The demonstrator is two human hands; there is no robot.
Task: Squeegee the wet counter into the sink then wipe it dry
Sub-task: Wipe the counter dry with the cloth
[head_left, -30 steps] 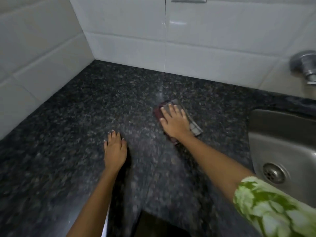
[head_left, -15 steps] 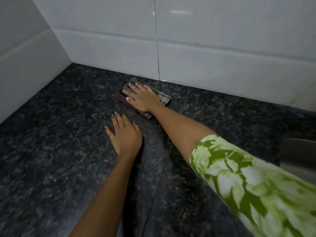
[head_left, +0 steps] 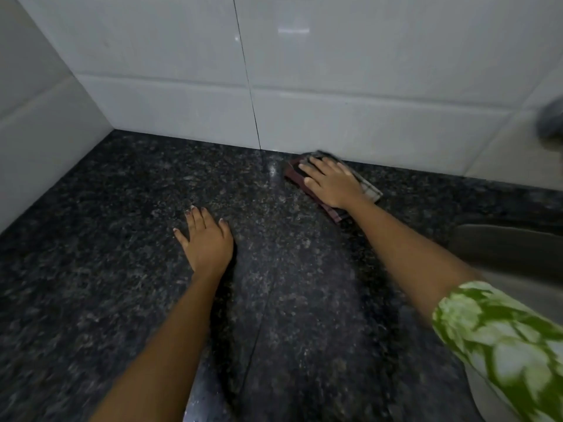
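A dark speckled granite counter [head_left: 106, 239] fills the view. My right hand [head_left: 332, 182] lies flat on a folded checked cloth [head_left: 370, 190] of maroon and grey, pressing it onto the counter right against the back wall. Most of the cloth is hidden under the palm. My left hand [head_left: 205, 239] rests flat on the bare counter, fingers spread, holding nothing, to the left of and nearer than the cloth. The steel sink [head_left: 502, 248] shows at the right edge, partly behind my right forearm. No squeegee is in view.
White tiled walls [head_left: 182, 71] close the counter at the back and on the left, meeting in a corner at the back left. A metal tap fitting [head_left: 551, 120] shows blurred at the far right on the wall. A seam runs down the counter's middle.
My right hand has slid the cloth from mid-counter to the back wall, then rightwards along it. My left hand has stayed planted. The view has shifted, bringing the sink rim back in.
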